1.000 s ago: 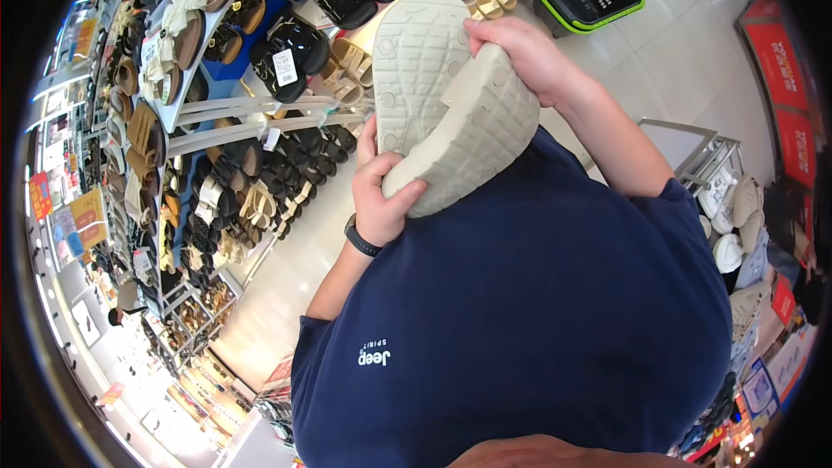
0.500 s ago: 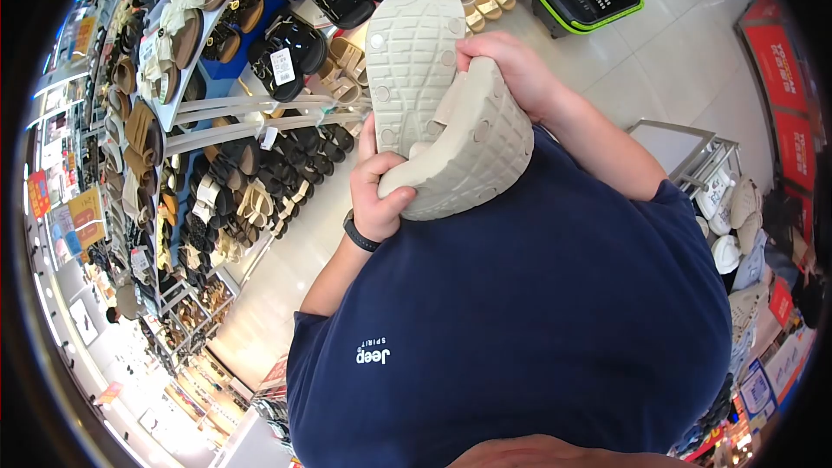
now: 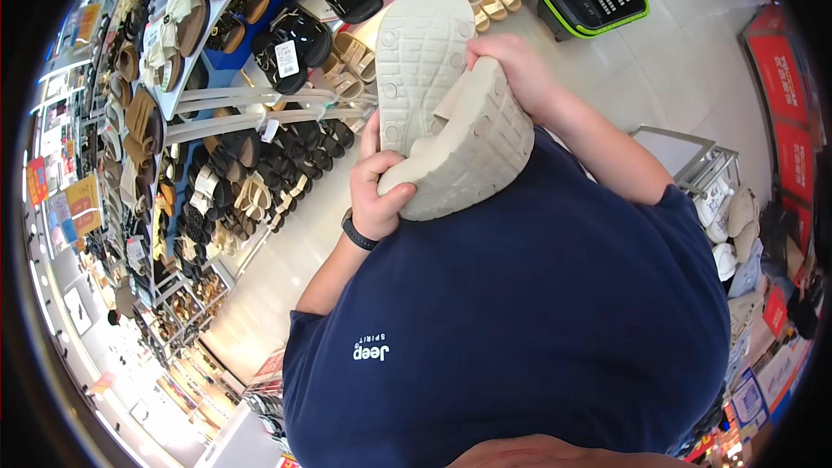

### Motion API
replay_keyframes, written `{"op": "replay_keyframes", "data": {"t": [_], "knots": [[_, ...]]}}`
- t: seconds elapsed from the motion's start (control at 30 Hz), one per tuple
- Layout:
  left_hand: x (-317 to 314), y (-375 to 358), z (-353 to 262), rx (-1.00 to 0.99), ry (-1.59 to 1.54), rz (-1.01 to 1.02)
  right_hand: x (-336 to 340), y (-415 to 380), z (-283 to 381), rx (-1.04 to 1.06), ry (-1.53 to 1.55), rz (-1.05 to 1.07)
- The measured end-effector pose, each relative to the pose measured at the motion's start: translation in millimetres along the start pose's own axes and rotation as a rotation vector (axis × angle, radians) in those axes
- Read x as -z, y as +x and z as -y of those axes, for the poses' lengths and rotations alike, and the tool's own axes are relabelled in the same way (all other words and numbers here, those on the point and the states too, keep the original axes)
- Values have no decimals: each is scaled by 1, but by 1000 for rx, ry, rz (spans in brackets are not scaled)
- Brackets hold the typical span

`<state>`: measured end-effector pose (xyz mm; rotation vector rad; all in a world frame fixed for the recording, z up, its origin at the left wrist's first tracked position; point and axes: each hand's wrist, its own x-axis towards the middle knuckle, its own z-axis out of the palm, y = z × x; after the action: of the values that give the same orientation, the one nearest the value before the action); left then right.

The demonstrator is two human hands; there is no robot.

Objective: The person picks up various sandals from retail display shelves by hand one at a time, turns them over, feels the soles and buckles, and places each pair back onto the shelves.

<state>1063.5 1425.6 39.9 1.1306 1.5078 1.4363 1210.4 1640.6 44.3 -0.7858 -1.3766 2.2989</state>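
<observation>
A pair of beige slippers is held up in front of the chest, with their patterned soles turned outward. One slipper (image 3: 420,61) stands tall behind, and the other (image 3: 472,152) lies across it, looking curved. My left hand (image 3: 380,189), with a black band on its wrist, is closed on the lower left end of the front slipper, thumb on the near side. My right hand (image 3: 516,74) grips the upper right end of that slipper. The fingertips behind the slippers are hidden.
Shelves of sandals (image 3: 286,52) fill the left and top. A black basket with a green rim (image 3: 646,7) rests on the tiled floor at the upper right. A metal rack (image 3: 706,165) with pale shoes (image 3: 724,208) stands right, near red signs (image 3: 784,82).
The rear slipper has shifted slightly right and its sole looks paler. Both hands keep their hold in nearly the same place. The background has shifted slightly.
</observation>
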Motion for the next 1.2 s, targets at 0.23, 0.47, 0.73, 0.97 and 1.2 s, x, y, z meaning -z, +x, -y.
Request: {"op": "replay_keyframes", "data": {"t": [0.23, 0.47, 0.73, 0.97, 1.2], "knots": [[4, -4, 5, -27, -60, 13, -13, -1, -7, 74, -82, 32], [5, -9, 23, 232, -325, -162, 3, 0, 9, 135, 25, -239], [1, 5, 40, 107, -421, -307, -22, -6, -21, 313, 351, -267], [-14, 29, 28, -118, -72, -624, -32, -33, -29, 132, 13, -7], [12, 22, 11, -743, 752, -483, -11, -27, -45, -291, 741, 571]]}}
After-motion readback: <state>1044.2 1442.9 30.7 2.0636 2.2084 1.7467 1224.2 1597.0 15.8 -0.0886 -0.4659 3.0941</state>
